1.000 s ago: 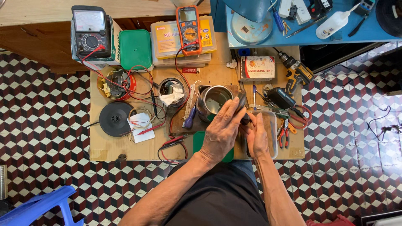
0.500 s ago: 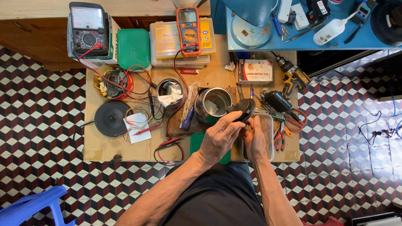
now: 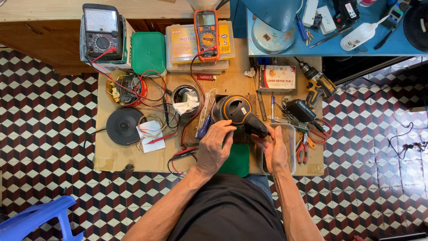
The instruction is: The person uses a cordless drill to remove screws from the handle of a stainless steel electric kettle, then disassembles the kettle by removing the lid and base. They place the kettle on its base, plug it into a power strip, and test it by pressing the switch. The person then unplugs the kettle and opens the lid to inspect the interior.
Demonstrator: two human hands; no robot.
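A steel electric kettle (image 3: 236,111) with a black lid and black handle stands in the middle of the cardboard-covered bench (image 3: 111,156). My left hand (image 3: 215,147) grips the kettle's near side, fingertips just under the lid. The fingers of my right hand (image 3: 276,151) hold the end of the handle, over a clear plastic tray (image 3: 292,134). The lid sits shut on the kettle. A green lid (image 3: 236,163) lies under my wrists.
The kettle's black round base (image 3: 122,126) lies at the left among red and black leads. An analog meter (image 3: 101,33), an orange digital meter (image 3: 206,29) and a green box (image 3: 149,52) line the far edge. A drill (image 3: 317,82) and pliers (image 3: 303,149) lie at the right.
The kettle's steel inside was showing before, with the black lid part held above it. Now the lid covers the top, and my right hand has slid out to the handle's end.
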